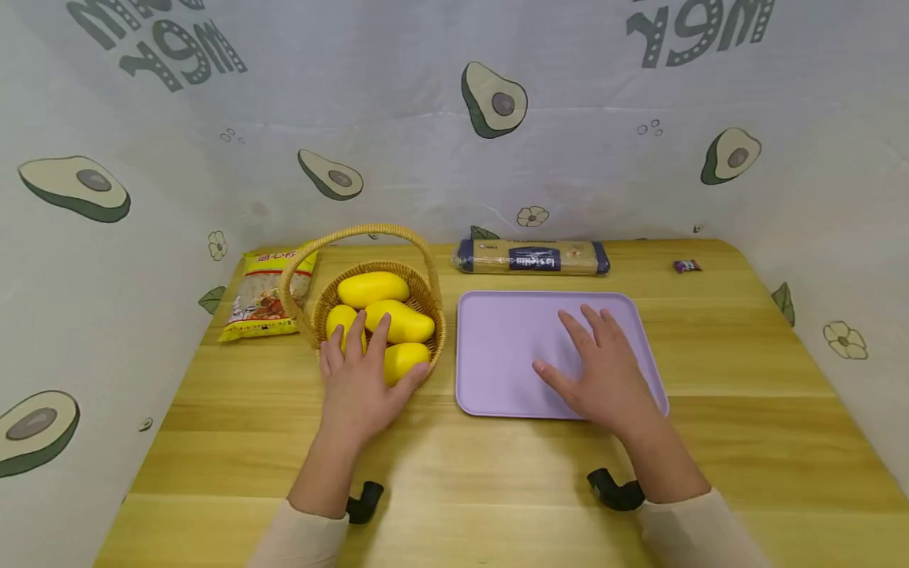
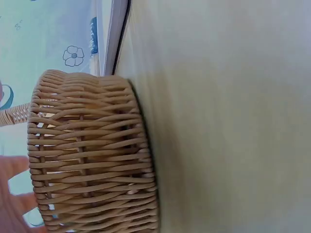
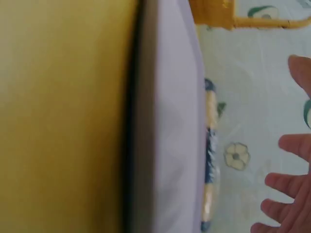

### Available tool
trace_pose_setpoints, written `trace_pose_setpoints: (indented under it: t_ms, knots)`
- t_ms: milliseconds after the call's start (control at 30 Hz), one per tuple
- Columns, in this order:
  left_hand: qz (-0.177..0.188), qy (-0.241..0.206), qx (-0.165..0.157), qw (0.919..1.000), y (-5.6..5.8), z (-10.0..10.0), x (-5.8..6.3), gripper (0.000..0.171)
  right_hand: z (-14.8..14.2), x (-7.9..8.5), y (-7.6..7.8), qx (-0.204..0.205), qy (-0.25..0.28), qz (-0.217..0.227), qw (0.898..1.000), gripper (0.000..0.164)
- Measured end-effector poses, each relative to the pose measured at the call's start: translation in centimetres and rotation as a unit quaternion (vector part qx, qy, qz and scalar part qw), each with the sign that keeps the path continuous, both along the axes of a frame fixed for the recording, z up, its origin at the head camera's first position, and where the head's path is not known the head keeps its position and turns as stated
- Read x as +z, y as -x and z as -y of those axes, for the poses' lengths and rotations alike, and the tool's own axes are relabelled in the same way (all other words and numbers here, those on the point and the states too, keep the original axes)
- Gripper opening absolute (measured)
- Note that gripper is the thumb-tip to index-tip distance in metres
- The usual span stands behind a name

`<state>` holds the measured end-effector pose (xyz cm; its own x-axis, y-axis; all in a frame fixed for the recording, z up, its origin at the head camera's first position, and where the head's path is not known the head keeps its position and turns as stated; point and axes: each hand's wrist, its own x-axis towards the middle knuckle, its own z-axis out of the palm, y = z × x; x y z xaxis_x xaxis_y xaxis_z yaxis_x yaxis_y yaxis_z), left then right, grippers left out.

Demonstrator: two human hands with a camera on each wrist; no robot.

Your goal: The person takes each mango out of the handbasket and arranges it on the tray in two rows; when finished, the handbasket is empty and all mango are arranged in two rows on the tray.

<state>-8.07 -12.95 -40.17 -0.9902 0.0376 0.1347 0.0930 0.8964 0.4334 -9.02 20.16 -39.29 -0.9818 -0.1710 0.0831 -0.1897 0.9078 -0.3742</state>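
Note:
A round wicker basket with a tall arched handle holds several yellow mangoes. My left hand hovers at the basket's near side, fingers spread over the front mangoes and holding nothing. In the left wrist view the woven wall of the basket fills the middle, with fingertips at its rim. My right hand, fingers spread, is over the right part of a light purple tray. The right wrist view shows those fingers apart from the tray's edge, with nothing in them.
A yellow food packet lies left of the basket. Behind the tray is a clear pack of noodles with blue ends, and a small purple wrapped candy lies at the back right. A printed cloth wall encloses the wooden table.

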Motion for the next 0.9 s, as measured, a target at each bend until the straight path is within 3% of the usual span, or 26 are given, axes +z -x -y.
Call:
trace_pose_setpoints:
  t_ms: [100, 200, 267, 367, 500, 633, 767, 833, 900]
  knots:
    - [-0.034, -0.047, 0.024, 0.9980, -0.5, 0.0, -0.4, 0.074, 1.3, -1.1, -1.1, 0.007, 0.048, 0.004, 0.999, 0.078]
    - [-0.082, -0.107, 0.059, 0.9891, -0.9, 0.1, -1.2, 0.059, 2.8, -2.2, -2.1, 0.027, 0.071, -0.022, 0.997, 0.075]
    - [-0.112, -0.151, 0.089, 0.9781, -1.1, 0.1, -1.7, 0.050, 3.9, -2.6, -2.9, 0.048, 0.078, -0.039, 0.995, 0.074]
    - [-0.146, -0.221, 0.140, 0.9542, -1.3, 0.3, -2.4, 0.039, 5.7, -2.9, -3.9, 0.085, 0.085, -0.053, 0.991, 0.074]
    - [-0.153, -0.336, 0.194, 0.9089, -1.1, 0.7, -2.9, 0.031, 8.1, -2.5, -4.7, 0.130, 0.100, -0.028, 0.986, 0.073]
    - [-0.116, -0.447, 0.238, 0.8545, -0.5, 0.9, -3.2, 0.030, 10.4, -1.5, -4.5, 0.168, 0.111, -0.002, 0.979, 0.072]
    - [-0.087, -0.526, 0.280, 0.7986, 0.1, 0.7, -3.8, 0.029, 12.3, -0.5, -3.5, 0.207, 0.110, -0.015, 0.972, 0.071]
    - [-0.091, -0.558, 0.292, 0.7717, 0.4, 0.6, -4.2, 0.028, 13.2, -0.1, -2.6, 0.225, 0.110, -0.030, 0.968, 0.070]
    - [-0.104, -0.582, 0.295, 0.7503, 0.6, 0.5, -4.7, 0.028, 13.9, 0.3, -1.7, 0.241, 0.104, -0.045, 0.964, 0.069]
